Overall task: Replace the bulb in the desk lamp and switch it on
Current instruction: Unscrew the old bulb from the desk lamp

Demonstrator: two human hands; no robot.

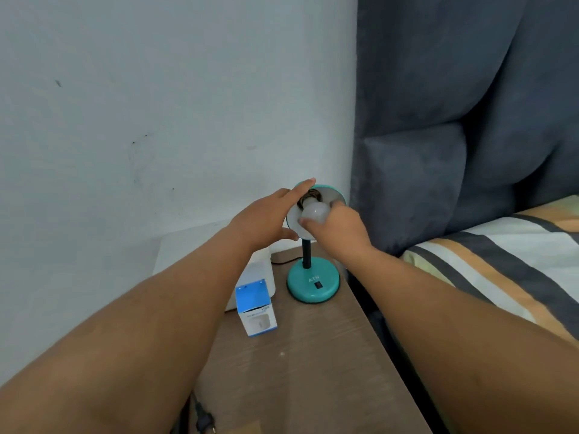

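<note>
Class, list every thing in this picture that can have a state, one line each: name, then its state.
bulb: unlit, at the socket inside the shade
lamp: upright, off
bulb box: standing, closed
plug: unplugged, lying loose
left hand: steadying the lamp's shade
right hand: gripping the bulb

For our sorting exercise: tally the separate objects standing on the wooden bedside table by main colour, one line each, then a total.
Teal: 1, the desk lamp
Blue and white: 1, the bulb box
White: 1, the container behind the box
Total: 3
</note>
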